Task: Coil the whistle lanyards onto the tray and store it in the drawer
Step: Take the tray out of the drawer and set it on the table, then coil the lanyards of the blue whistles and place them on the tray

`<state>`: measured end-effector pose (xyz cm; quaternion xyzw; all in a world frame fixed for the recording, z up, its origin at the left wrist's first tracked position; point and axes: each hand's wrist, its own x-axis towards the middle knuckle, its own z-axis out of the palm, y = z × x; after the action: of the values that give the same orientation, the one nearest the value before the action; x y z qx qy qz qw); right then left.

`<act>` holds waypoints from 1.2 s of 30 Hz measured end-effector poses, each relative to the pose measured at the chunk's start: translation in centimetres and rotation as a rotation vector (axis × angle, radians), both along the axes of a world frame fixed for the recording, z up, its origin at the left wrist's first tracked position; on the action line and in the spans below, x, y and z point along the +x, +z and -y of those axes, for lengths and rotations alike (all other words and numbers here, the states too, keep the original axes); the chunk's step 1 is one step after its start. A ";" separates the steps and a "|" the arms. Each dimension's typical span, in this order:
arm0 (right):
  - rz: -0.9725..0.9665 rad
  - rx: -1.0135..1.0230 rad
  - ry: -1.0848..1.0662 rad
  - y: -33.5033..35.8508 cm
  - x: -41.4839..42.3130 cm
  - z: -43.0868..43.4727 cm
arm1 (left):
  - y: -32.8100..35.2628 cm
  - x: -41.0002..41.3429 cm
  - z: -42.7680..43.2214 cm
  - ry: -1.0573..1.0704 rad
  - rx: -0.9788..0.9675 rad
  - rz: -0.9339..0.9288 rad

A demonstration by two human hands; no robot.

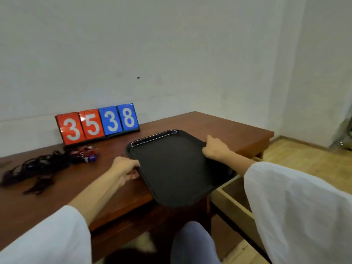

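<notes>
the black tray sits at the middle of the view, angled on the brown table, with its near corner jutting past the table's front edge at 6 o'clock; its dark inner surface shows plainly from rim to rim. whether it rests on the wood or is lifted just off it cannot be told. at 4 o'clock from the tray a pale wooden drawer stands pulled out below the table top, its inside mostly hidden by the right sleeve, so its contents cannot be told. the left hand grips the tray's rim at 9 o'clock, fingers curled over the edge and thumb tucked beneath. the right hand grips the opposite rim at about 2 o'clock, knuckles up and fingers wrapped over the lip. both forearms reach in from the lower corners out of white sleeves. the whistle lanyards lie on the table well apart from the tray, at its 9 o'clock, a loose tangle of dark cords, with red and blue whistles at the end nearest the tray. behind them, at 11 o'clock against the wall, a flip scoreboard shows 35 in red and 38 in blue. a knee in grey-blue cloth shows at 6 o'clock under the table edge.
</notes>
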<state>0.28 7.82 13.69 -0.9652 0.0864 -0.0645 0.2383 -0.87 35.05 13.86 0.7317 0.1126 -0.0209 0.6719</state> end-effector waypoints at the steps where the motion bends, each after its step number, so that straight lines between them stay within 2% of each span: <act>1: -0.021 -0.002 0.018 -0.2 1.1 -0.9 | -0.1 0.5 -0.9 0.011 0.013 -0.007; 5: -0.092 0.002 0.081 -0.5 4.9 -4.1 | -1.2 4.1 -3.9 0.113 0.110 0.005; 15: -0.035 -0.021 0.093 -2.8 14.3 -8.9 | -3.1 12.8 -8.3 0.208 0.497 -0.036; 19: -0.030 -0.034 0.096 -3.9 18.1 -9.1 | -3.4 14.9 -8.4 0.255 0.704 0.051; 22: -0.007 -0.043 0.115 -3.7 18.9 -10.1 | -3.4 15.2 -8.8 0.255 0.753 0.083; 26: 0.110 -0.310 0.113 -4.1 18.3 -12.0 | -4.0 16.2 -9.7 0.263 0.762 0.121; 28: 0.175 -0.372 0.231 -4.4 18.0 -13.0 | -4.3 16.4 -10.0 0.235 0.789 0.129; 31: 0.156 -0.254 0.474 -4.3 18.1 -15.5 | -4.3 16.0 -9.7 0.249 0.838 0.159; 36: 0.213 0.056 0.624 -2.2 17.8 -22.2 | -4.6 14.8 -9.8 0.381 0.761 0.282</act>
<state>18.09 30.01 11.48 -0.9260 -0.2370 -0.0867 0.2808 13.93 44.83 9.31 0.8888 0.1524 0.2459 0.3554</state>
